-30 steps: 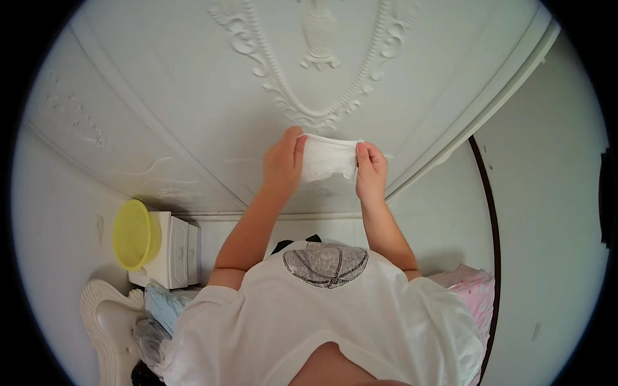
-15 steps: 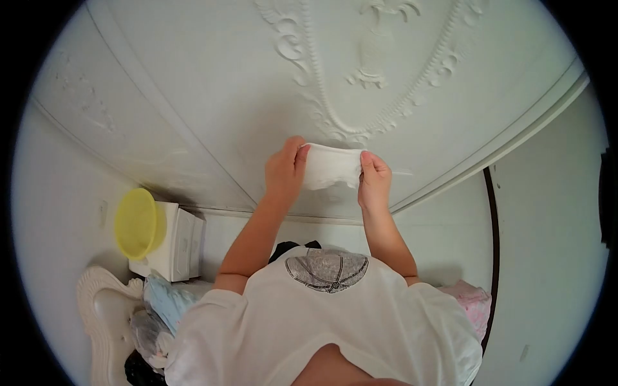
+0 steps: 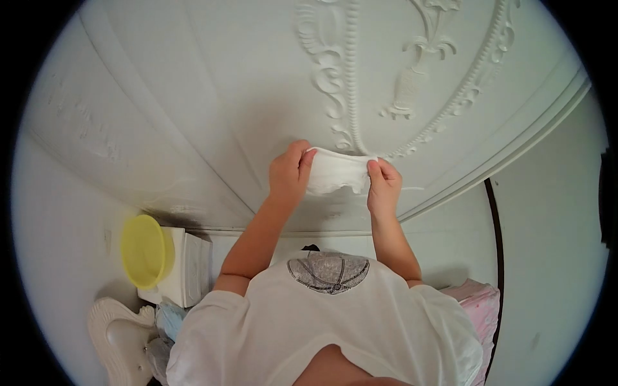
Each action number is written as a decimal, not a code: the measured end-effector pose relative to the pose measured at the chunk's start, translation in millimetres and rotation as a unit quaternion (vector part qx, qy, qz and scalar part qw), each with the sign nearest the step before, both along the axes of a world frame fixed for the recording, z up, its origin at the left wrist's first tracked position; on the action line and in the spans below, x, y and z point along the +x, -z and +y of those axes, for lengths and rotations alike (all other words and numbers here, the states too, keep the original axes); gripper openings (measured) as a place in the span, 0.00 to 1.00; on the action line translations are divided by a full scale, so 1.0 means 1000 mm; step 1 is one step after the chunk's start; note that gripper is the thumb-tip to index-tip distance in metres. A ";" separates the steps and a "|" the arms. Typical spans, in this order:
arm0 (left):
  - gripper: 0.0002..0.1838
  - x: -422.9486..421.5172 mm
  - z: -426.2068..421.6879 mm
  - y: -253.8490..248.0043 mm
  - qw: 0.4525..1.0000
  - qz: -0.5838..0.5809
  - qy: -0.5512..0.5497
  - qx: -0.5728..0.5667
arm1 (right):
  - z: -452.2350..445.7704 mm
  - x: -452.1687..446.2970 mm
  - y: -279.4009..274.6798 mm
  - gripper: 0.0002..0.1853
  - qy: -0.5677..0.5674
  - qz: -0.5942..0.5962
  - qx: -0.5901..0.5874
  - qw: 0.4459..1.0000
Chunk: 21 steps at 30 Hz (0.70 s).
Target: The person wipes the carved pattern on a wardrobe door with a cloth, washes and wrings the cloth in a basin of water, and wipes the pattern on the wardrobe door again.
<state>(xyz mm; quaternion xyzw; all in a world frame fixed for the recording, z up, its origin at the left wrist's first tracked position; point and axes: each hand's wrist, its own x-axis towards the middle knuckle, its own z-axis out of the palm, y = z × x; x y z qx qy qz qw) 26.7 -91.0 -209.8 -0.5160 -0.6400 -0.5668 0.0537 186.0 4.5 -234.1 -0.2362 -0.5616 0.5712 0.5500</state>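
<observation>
A small white cloth (image 3: 338, 170) is stretched between my hands in front of the white carved panel. Its top edge is taut and looks banded, while the lower edge hangs loose and uneven; the exact kind of garment or cloth does not show. My left hand (image 3: 290, 174) pinches its left upper corner between thumb and fingers. At the other end, my right hand (image 3: 385, 183) grips the right upper corner, thumb on the near side.
The white panel (image 3: 257, 83) with raised ornament rises just beyond my hands. At left, a yellow basin (image 3: 147, 252) stands on a white cabinet (image 3: 193, 267) beside a carved headboard (image 3: 119, 341). Bagged light-blue items (image 3: 169, 320) lie near it, and pink fabric (image 3: 479, 302) is at right.
The view has shifted, so the panel's ornament and the basin sit lower in the picture. Both hands keep hold of the cloth and appear slightly farther right.
</observation>
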 end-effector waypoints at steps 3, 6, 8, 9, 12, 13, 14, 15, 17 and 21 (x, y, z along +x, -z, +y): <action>0.06 -0.014 -0.007 0.007 1.000 -0.007 0.013 0.022 | -0.014 -0.011 -0.001 0.07 0.003 0.000 0.016 1.000; 0.06 -0.024 -0.020 0.011 1.000 -0.021 -0.002 0.016 | -0.021 -0.024 0.006 0.06 -0.025 -0.001 0.028 0.999; 0.06 -0.029 -0.029 0.009 0.999 -0.037 -0.009 -0.001 | -0.025 -0.029 0.003 0.05 -0.045 -0.007 0.012 0.999; 0.06 -0.031 -0.031 0.005 0.999 -0.044 -0.006 -0.004 | -0.027 -0.032 -0.002 0.05 -0.055 -0.007 0.005 0.998; 0.05 -0.036 -0.027 0.000 0.997 -0.070 0.004 0.019 | -0.034 -0.035 -0.026 0.04 -0.064 -0.027 0.030 0.997; 0.05 -0.036 -0.025 -0.001 0.996 -0.080 0.010 0.032 | -0.034 -0.035 -0.030 0.03 -0.048 -0.034 0.038 0.998; 0.05 -0.034 -0.024 -0.002 0.995 -0.094 0.022 0.030 | -0.032 -0.035 -0.033 0.03 -0.031 -0.041 0.048 0.998; 0.05 -0.033 -0.022 -0.003 0.993 -0.109 0.035 0.028 | -0.031 -0.036 -0.035 0.03 -0.015 -0.047 0.059 0.997; 0.04 -0.030 -0.016 -0.006 0.992 -0.115 0.053 0.023 | -0.024 -0.034 -0.039 0.04 0.018 -0.008 0.057 0.998; 0.04 -0.033 -0.004 -0.013 0.995 -0.043 0.053 0.069 | -0.016 -0.037 -0.052 0.07 0.059 0.031 0.126 0.990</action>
